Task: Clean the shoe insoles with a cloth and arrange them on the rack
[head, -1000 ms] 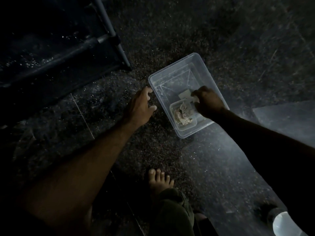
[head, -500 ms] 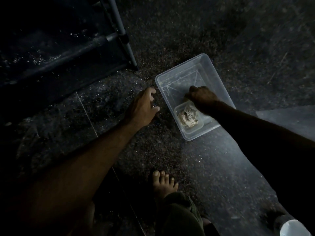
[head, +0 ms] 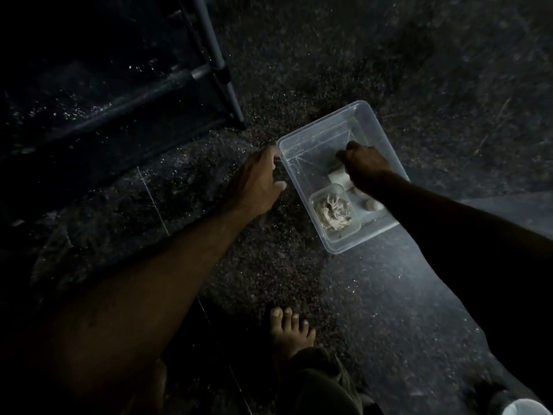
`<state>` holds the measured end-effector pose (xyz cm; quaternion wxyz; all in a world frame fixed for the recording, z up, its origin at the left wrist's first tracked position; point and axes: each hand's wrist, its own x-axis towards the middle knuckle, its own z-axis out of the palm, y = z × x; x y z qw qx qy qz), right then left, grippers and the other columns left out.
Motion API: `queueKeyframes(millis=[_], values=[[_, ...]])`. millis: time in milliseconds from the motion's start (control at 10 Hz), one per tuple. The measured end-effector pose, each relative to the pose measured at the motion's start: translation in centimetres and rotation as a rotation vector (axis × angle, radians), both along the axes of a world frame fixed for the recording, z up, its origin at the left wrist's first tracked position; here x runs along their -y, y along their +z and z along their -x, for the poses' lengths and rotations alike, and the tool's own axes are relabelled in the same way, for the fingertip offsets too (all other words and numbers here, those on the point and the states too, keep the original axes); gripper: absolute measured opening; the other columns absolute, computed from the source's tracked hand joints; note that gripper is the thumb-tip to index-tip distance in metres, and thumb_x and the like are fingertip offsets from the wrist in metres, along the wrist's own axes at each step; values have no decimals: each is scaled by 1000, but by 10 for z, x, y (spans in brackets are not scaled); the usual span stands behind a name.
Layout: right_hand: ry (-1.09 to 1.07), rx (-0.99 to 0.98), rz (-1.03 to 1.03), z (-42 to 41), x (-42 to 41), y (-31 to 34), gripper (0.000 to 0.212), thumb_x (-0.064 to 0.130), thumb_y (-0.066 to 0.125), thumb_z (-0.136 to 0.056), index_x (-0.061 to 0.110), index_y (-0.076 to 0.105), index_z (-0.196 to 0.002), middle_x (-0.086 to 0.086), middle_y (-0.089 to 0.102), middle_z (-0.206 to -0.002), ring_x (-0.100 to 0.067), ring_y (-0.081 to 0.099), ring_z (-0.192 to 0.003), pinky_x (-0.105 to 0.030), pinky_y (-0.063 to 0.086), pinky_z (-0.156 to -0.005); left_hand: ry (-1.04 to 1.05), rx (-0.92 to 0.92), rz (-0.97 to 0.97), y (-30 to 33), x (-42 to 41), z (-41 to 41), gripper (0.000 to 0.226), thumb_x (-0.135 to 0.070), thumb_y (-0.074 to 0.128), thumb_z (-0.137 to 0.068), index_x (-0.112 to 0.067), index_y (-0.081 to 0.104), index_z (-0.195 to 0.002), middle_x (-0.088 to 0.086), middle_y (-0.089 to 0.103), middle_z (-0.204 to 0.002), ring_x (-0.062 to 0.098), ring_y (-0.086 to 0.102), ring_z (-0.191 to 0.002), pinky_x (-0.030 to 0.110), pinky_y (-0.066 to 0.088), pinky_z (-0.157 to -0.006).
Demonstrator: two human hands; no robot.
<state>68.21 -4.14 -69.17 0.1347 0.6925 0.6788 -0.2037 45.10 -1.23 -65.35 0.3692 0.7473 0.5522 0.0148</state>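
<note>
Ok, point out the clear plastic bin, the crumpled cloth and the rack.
clear plastic bin (head: 311,131): head view, far rim.
crumpled cloth (head: 333,211): head view, middle of the wad.
rack (head: 223,76): head view, grey upright post.

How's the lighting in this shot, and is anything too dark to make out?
Head view: very dim and grainy; the clear plastic bin and crumpled cloth are brightest, the rack at upper left sinks into shadow, and the right hand is a near silhouette.

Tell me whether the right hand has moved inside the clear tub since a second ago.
Yes. The right hand has slid from beside the small cup of cloth toward the tub's far end.
</note>
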Motion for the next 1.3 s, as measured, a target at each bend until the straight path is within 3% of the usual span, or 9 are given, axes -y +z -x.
queueKeyframes(millis=[200,400,600,700,1100,1300], values=[[-20,-34,-36,-3,2,3,31,10,50,-96,8,55,-126,-19,53,-123,-36,57,-106,-41,45,-86,-45,-3,-16,5,-5,-13,57,-18,72,-84,-17,42,-132,5,53,-131,22,54,-116,37,49,-91],[-181,-99,-235,1,33,18,21,23,55,-96,9,64,-110,-14,60,-108,-33,60,-94,-41,48,-77,-25,-3,5,7,-1,-18,54,-17,72,-84,-18,43,-129,6,53,-129,23,54,-114,42,50,-90],[-292,-135,-48,21,69,15,29,30,54,-97,7,60,-113,-13,58,-109,-31,62,-94,-39,52,-75,-40,-12,49,6,16,-19,59,-18,72,-84,-19,40,-134,6,53,-130,24,54,-114,47,50,-91],[-301,-96,-4,29,76,7,21,22,48,-99,6,59,-106,-16,60,-107,-34,63,-94,-34,45,-71,-50,-6,45,7,19,-16,58,-17,72,-84,-17,42,-133,7,53,-129,25,55,-113,47,50,-91],[-278,-91,-59,33,50,5,19,18,47,-98,4,59,-102,-18,61,-108,-36,60,-96,-35,44,-73,-9,-45,36,11,9,-2,58,-18,72,-84,-21,42,-134,3,55,-126,20,57,-108,38,50,-88],[-293,-66,-2,37,50,9,20,17,45,-100,5,57,-110,-16,59,-111,-34,60,-99,-33,40,-72,12,-47,57,21,14,1,61,-20,73,-84,-21,40,-135,3,54,-129,19,57,-111,41,52,-90]])
